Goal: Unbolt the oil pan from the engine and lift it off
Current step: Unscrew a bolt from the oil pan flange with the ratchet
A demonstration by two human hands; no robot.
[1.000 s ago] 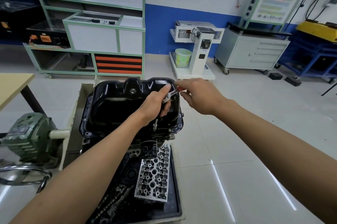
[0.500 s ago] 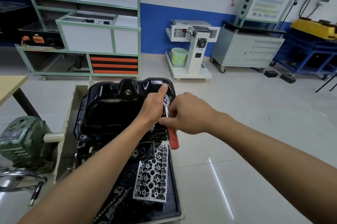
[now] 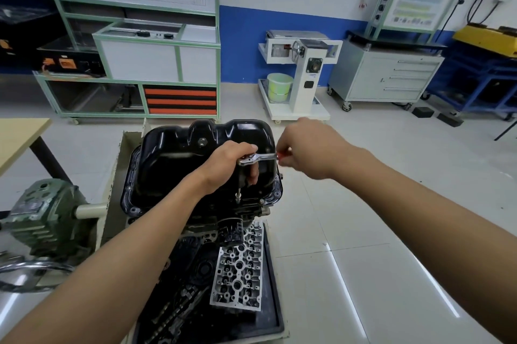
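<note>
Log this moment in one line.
step: unbolting | oil pan: seated on engine | left hand: grips ratchet at head | right hand: grips its handle | socket: on pan's near flange

The chrome ratchet wrench with a red grip (image 3: 258,158), whose handle pointed to the near side half a second ago, has swung back out to the right, above the black steel oil pan (image 3: 179,173). The right hand (image 3: 310,148) moved with it, right and farther off. The left hand (image 3: 229,166) has curled its raised forefinger over the wrench head.
</note>
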